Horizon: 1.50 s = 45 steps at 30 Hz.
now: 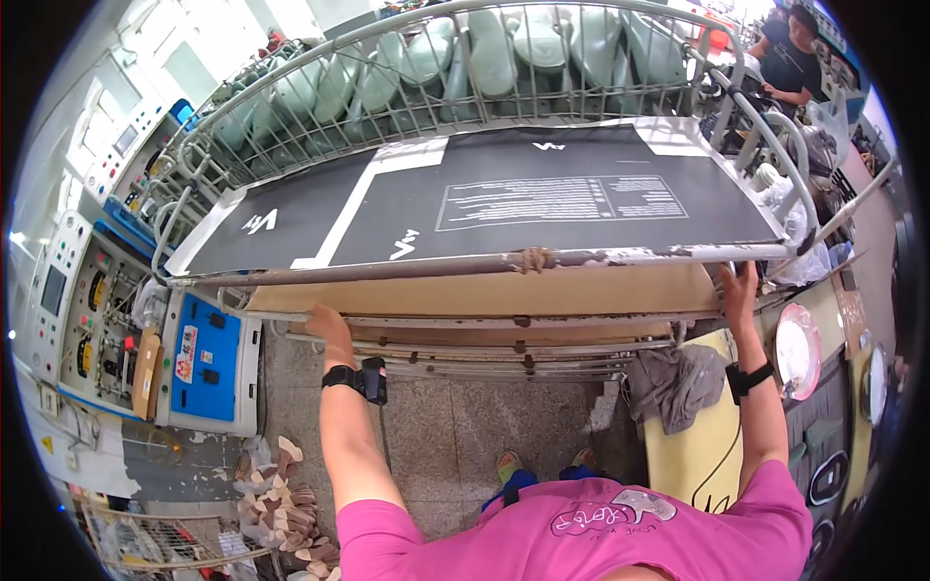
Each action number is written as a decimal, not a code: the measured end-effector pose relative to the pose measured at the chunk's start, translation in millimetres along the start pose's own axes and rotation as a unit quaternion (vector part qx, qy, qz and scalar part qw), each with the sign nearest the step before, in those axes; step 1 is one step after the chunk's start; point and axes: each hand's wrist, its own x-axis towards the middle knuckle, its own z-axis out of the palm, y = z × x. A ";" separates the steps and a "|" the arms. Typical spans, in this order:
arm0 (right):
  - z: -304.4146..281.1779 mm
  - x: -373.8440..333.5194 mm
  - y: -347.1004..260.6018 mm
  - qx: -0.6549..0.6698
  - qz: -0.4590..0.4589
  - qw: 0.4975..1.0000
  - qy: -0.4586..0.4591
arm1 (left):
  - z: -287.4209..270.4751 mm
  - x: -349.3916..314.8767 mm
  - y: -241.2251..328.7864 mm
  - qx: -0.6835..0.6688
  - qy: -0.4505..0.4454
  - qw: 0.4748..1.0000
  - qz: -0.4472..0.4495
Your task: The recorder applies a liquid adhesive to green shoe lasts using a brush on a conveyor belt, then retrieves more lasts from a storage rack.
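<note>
A metal rack [441,268] with chipped paint stands before me, its top shelf lined with a black and white printed sheet [387,184]. Below that, a tan board [523,292] lies on a lower tier. My left hand [331,326] rests at the front edge of this tier, by the board's left part; its fingertips are hidden. At the right end, my right hand [740,287] is closed around the rack's frame just under the top shelf, beside the board's end. Both my wrists wear black straps, the left one with a small box on it.
Pale green moulded shapes [484,58] fill the rack's far side. A blue and white machine [208,363] stands left, above heaped brown pieces [281,513]. To the right are a yellow surface [688,445], a grey cloth [675,385] and a round dish [797,351]. Another person [790,58] works at far right.
</note>
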 end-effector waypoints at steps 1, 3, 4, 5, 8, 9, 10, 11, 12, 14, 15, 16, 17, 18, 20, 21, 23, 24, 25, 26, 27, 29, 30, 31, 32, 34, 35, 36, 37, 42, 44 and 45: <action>-8.5 -1.5 0.2 -0.016 0.005 1.000 0.011 | 2.3 -9.8 17.2 -0.166 -0.046 0.985 -0.031; -12.7 -5.6 -5.5 -0.016 0.015 0.999 0.033 | -11.9 -24.4 61.0 -0.328 -0.103 0.937 -0.060; -12.4 -6.7 -8.5 -0.003 0.021 0.999 0.042 | -28.2 -29.3 80.2 -0.361 -0.165 0.899 -0.185; -11.1 -6.4 0.4 -0.040 0.014 0.998 0.052 | -39.8 -33.2 88.7 -0.383 -0.218 0.844 -0.306; 6.3 -10.7 -28.0 -0.005 0.034 0.999 0.036 | -51.6 -55.6 60.6 -0.386 -0.210 0.849 -0.292; 8.5 -13.2 -28.1 0.006 0.055 0.998 0.042 | -49.7 -66.3 57.6 -0.382 -0.221 0.849 -0.290; 9.3 -14.1 -18.1 -0.027 0.020 0.999 0.039 | -50.8 -79.6 55.2 -0.393 -0.225 0.833 -0.319; 11.7 -14.4 -26.6 0.002 0.078 0.997 0.031 | -49.8 -91.4 56.6 -0.404 -0.228 0.815 -0.347; 16.2 -18.0 -25.8 0.006 0.050 0.998 0.039 | -51.2 -105.6 56.7 -0.400 -0.236 0.815 -0.346; 24.6 -23.4 -22.1 0.039 0.047 0.997 0.047 | -55.6 -135.2 70.7 -0.399 -0.294 0.805 -0.326; 26.6 -26.5 -26.2 0.042 0.048 0.997 0.047 | -54.8 -146.1 83.3 -0.400 -0.290 0.802 -0.336; 30.6 -30.7 -35.4 0.050 0.050 0.997 0.040 | -61.2 -155.6 96.4 -0.396 -0.284 0.805 -0.337; 29.1 -33.7 -46.5 0.073 0.101 0.992 0.021 | -62.6 -163.6 114.9 -0.421 -0.282 0.793 -0.338; 33.4 -37.3 -43.6 0.041 0.058 0.997 0.036 | -62.8 -168.2 130.8 -0.444 -0.280 0.781 -0.339; 37.4 -52.4 -34.0 -0.037 0.036 0.999 -0.018 | -65.3 -173.3 155.8 -0.463 -0.300 0.768 -0.325; 40.1 -58.8 -35.3 0.011 0.047 0.999 -0.022 | -64.8 -177.3 162.5 -0.485 -0.322 0.750 -0.313; 50.8 -72.4 -49.0 0.099 0.121 0.987 -0.030 | -59.0 -184.8 166.7 -0.469 -0.311 0.768 -0.306; 51.9 -79.0 -62.1 0.081 0.125 0.989 -0.025 | -54.7 -188.7 166.6 -0.457 -0.295 0.783 -0.300; 55.4 -84.7 -78.2 0.111 0.162 0.980 -0.038 | -51.3 -188.9 164.2 -0.464 -0.267 0.785 -0.313; 61.9 -97.1 -76.9 0.091 0.111 0.989 -0.036 | -41.8 -193.6 151.3 -0.462 -0.272 0.785 -0.310; 67.3 -105.8 -83.6 0.104 0.092 0.990 -0.035 | -34.9 -196.4 127.4 -0.492 -0.276 0.800 -0.203; 79.4 -124.3 -90.2 0.107 0.095 0.987 -0.076 | -37.1 -201.7 97.9 -0.510 -0.281 0.807 -0.098; 83.1 -132.0 -94.4 0.126 0.099 0.981 -0.109 | -40.6 -208.4 83.1 -0.490 -0.289 0.816 -0.104; 81.0 -136.9 -102.0 0.153 0.091 0.971 -0.159 | -50.3 -213.9 70.2 -0.471 -0.294 0.825 -0.111; 73.6 -136.9 -109.5 0.176 0.084 0.960 -0.202 | -57.0 -221.1 64.0 -0.453 -0.304 0.830 -0.116; 67.0 -136.2 -110.7 0.195 0.087 0.939 -0.269 | -69.0 -233.2 54.3 -0.419 -0.324 0.840 -0.122; 68.7 -141.0 -110.2 0.232 0.029 0.923 -0.305 | -73.7 -237.9 50.9 -0.402 -0.333 0.844 -0.124; 71.3 -144.7 -109.9 0.268 -0.029 0.901 -0.339 | -78.8 -242.2 46.8 -0.385 -0.342 0.848 -0.125; 72.9 -150.8 -111.9 0.286 -0.031 0.873 -0.393 | -87.1 -249.2 39.1 -0.366 -0.354 0.851 -0.128; 95.6 -146.8 -121.8 0.332 -0.114 0.790 -0.503 | -138.3 -260.3 -7.6 -0.272 -0.402 0.864 -0.138; 96.9 -141.3 -116.6 0.280 -0.111 0.834 -0.462 | -152.7 -273.3 -21.7 -0.248 -0.407 0.867 -0.144; 97.5 -127.9 -112.6 0.260 -0.110 0.866 -0.412 | -158.3 -283.0 -27.2 -0.238 -0.407 0.869 -0.149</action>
